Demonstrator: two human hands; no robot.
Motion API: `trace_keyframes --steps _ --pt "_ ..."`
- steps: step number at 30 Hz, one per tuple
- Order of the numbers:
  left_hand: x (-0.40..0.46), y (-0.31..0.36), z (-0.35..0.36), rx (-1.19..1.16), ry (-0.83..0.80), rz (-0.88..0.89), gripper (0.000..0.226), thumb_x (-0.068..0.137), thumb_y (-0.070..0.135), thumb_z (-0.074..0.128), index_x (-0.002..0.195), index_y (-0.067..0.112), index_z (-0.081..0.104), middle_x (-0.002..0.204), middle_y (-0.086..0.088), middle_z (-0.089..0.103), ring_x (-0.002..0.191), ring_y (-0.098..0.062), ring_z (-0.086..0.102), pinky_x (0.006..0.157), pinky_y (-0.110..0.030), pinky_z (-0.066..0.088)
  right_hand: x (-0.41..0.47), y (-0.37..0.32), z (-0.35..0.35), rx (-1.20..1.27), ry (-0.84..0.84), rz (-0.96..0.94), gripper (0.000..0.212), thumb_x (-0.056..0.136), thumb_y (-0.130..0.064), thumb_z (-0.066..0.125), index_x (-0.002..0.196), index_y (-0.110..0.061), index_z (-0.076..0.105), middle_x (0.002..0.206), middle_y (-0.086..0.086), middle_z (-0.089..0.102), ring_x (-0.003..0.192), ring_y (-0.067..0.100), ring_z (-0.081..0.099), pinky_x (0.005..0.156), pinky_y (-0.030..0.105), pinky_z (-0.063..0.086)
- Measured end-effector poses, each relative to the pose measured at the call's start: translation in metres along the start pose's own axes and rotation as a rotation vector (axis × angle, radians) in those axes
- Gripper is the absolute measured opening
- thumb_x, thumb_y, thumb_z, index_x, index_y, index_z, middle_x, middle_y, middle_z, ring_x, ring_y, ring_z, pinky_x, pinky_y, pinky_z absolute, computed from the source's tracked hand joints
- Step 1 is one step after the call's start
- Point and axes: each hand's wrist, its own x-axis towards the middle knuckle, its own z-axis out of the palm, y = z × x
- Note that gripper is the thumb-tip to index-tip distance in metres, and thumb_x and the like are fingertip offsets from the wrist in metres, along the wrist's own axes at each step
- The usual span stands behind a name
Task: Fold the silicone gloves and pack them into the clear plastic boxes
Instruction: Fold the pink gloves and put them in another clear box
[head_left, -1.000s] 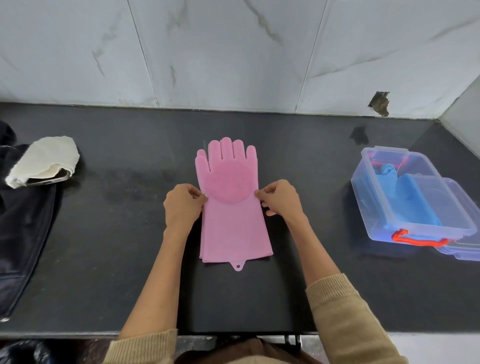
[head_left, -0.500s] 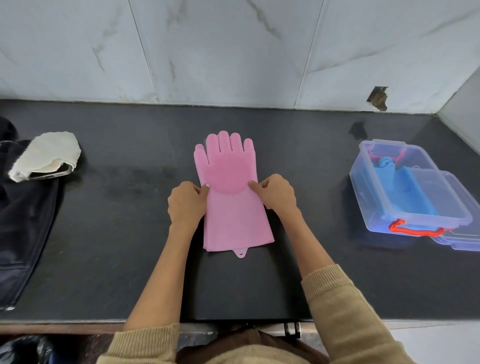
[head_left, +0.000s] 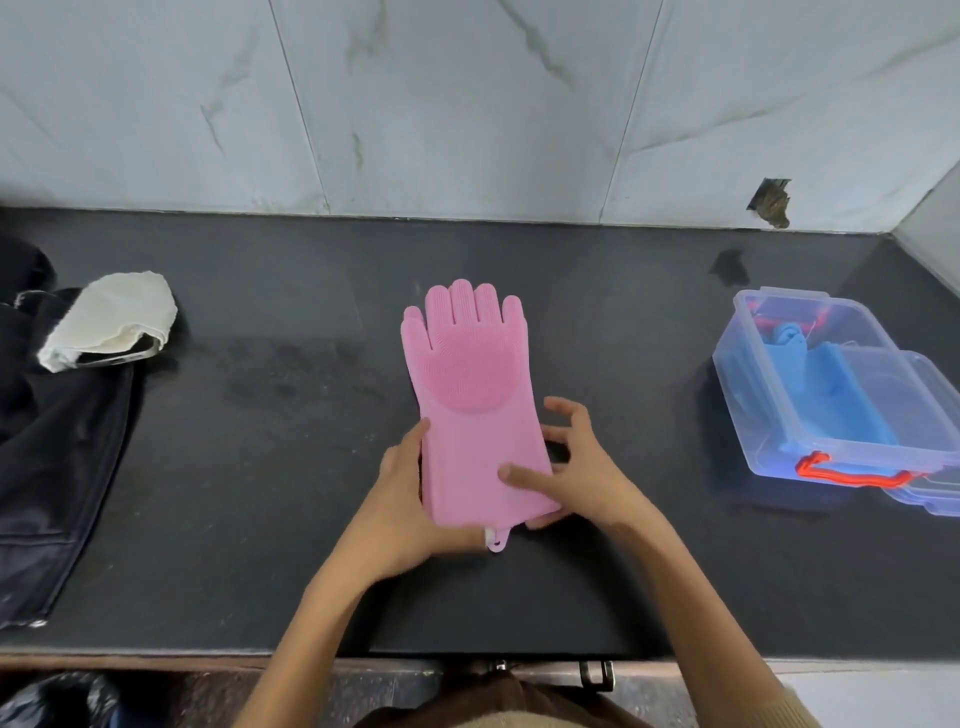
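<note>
Pink silicone gloves (head_left: 470, 410): stacked flat, mid-counter (head_left: 260, 467), fingers toward wall. Left hand (head_left: 410, 499) grip holds cuff's left edge; right hand (head_left: 576, 467) pinches right edge. Clear box (head_left: 810, 395), right, contains blue gloves (head_left: 841, 395).

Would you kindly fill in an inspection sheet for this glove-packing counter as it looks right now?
Surface: dark counter, smudged left of centre.
Job's things: pink gloves stacked, fingers toward the wall; clear box at right holds blue gloves, red handle at its front; another clear plastic piece partly under it.
Clutter: white cloth over a phone; dark garment at left.
Hands: left hand holds the cuff's left edge; right hand grips the cuff's right edge, thumb on top.
Cables: nothing seen.
Surroundings: marble tile wall with a broken hole at right.
</note>
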Motion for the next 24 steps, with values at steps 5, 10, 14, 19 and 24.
trace_keyframes --steps 5,10,14,19,24 --pt "-0.026 -0.017 0.023 0.166 0.108 0.245 0.091 0.057 0.032 0.086 0.125 0.063 0.035 0.132 0.030 0.014 0.075 0.001 0.051 0.064 -0.012 0.048 -0.030 0.021 0.001 -0.076 -0.147 -0.133 0.080 0.052 -0.013 0.088 0.112 -0.052 0.051 0.134 -0.011 0.031 0.110 0.018 0.058 0.077 0.029 0.057" --pt "-0.020 -0.014 0.034 0.350 0.338 0.477 0.019 0.078 0.023 0.074 0.096 0.028 0.072 0.114 0.016 0.056 0.095 -0.002 0.055 0.075 -0.024 0.052 -0.033 0.023 0.018 -0.256 0.016 -0.332 0.042 0.064 -0.017 0.085 0.090 -0.043 0.066 0.130 -0.025 0.022 0.102 0.001 0.055 0.074 0.015 0.051" --pt "-0.016 -0.014 0.038 0.136 0.413 0.409 0.016 0.076 0.011 0.077 0.085 0.024 0.075 0.101 0.016 0.064 0.090 -0.003 0.061 0.073 -0.012 0.047 -0.033 0.025 0.020 -0.468 -0.045 -0.392 0.029 0.069 -0.023 0.082 0.087 -0.042 0.069 0.131 -0.034 0.020 0.106 -0.009 0.046 0.087 0.002 0.037" --pt "-0.016 -0.016 0.029 -0.322 0.330 0.267 0.046 0.052 0.000 0.088 0.082 0.032 0.074 0.110 0.012 0.066 0.103 0.004 0.060 0.083 -0.013 0.049 -0.028 0.028 0.017 -0.479 0.044 -0.360 0.013 0.071 -0.013 0.081 0.079 -0.023 0.077 0.114 -0.025 0.045 0.105 -0.010 0.048 0.084 0.001 0.038" --pt "-0.015 -0.016 0.027 0.125 0.300 0.354 0.049 0.059 0.016 0.087 0.087 0.049 0.066 0.124 0.029 0.039 0.110 0.009 0.039 0.085 -0.010 0.038 -0.024 0.020 0.020 -0.309 0.118 -0.366 0.023 0.074 -0.007 0.077 0.072 -0.029 0.071 0.089 -0.013 0.063 0.083 0.002 0.063 0.075 0.013 0.049"
